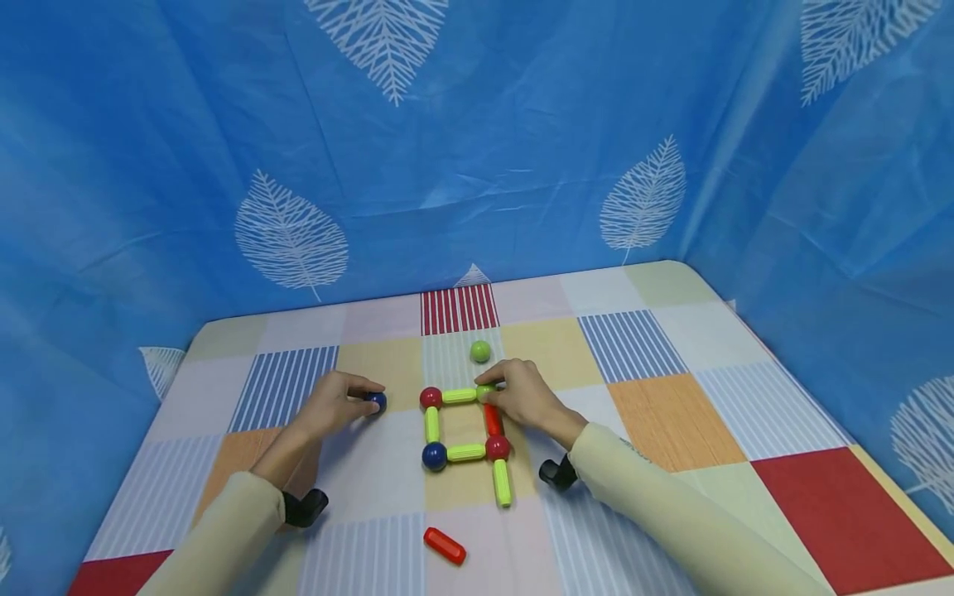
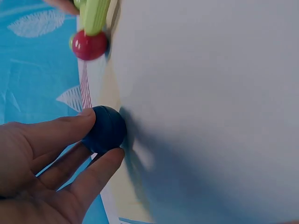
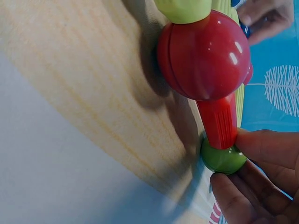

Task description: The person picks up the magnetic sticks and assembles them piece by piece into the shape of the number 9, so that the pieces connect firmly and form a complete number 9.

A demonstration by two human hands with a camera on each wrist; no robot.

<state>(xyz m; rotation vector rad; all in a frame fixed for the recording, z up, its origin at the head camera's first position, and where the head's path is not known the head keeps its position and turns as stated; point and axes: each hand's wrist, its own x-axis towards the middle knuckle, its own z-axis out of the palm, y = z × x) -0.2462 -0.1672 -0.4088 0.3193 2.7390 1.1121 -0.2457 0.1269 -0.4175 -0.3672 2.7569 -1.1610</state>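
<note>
My left hand (image 1: 328, 407) pinches a dark blue ball (image 2: 108, 130) between thumb and fingers, left of a square of balls and short rods. With thumb and fingertips, my right hand (image 1: 527, 396) grips the green ball (image 3: 224, 161) at the square's far right corner. A red rod (image 1: 493, 420) joins that ball to a red ball (image 1: 498, 448) at the near right. Another red ball (image 1: 431, 398) and a blue ball (image 1: 434, 456) form the left corners. Yellow-green rods (image 1: 465, 452) make the other sides, and one more rod (image 1: 503, 483) sticks out toward me.
A loose green ball (image 1: 480, 351) lies beyond the square. Nearer to me is a loose red rod (image 1: 445, 546). The table has a patchwork cloth (image 1: 663, 422), and a blue leaf-patterned curtain (image 1: 477, 165) hangs behind and beside it.
</note>
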